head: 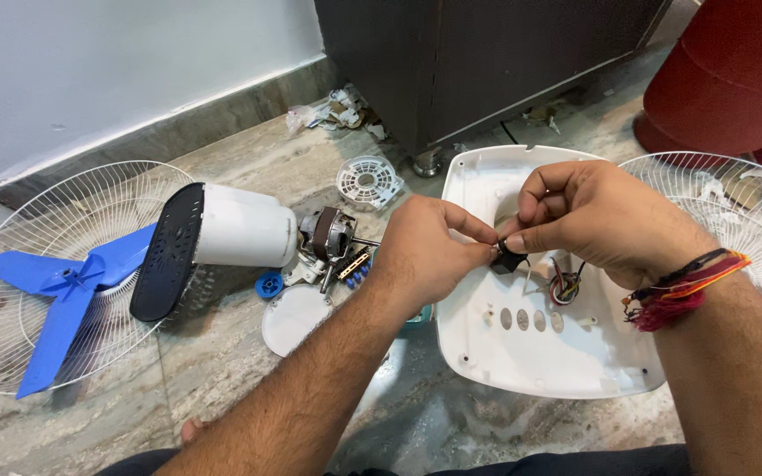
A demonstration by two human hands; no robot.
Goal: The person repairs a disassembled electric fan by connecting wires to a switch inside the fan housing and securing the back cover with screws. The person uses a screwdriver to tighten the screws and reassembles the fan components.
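My left hand (429,251) and my right hand (601,220) meet over an upturned white plastic fan base (522,353). Both pinch a small black part (509,258) between fingertips, with thin wires running from it. A bundle of coloured wires (564,287) lies inside the base just below my right hand. My right wrist wears red and dark thread bands (681,286).
A fan motor (330,234) with a white housing (244,226) and black rear cover (168,251) lies left. A blue fan blade (63,295) rests on a wire guard (11,353). Another wire guard (751,207), a round white vent (368,181), a dark cabinet (478,62), a red cylinder (734,75).
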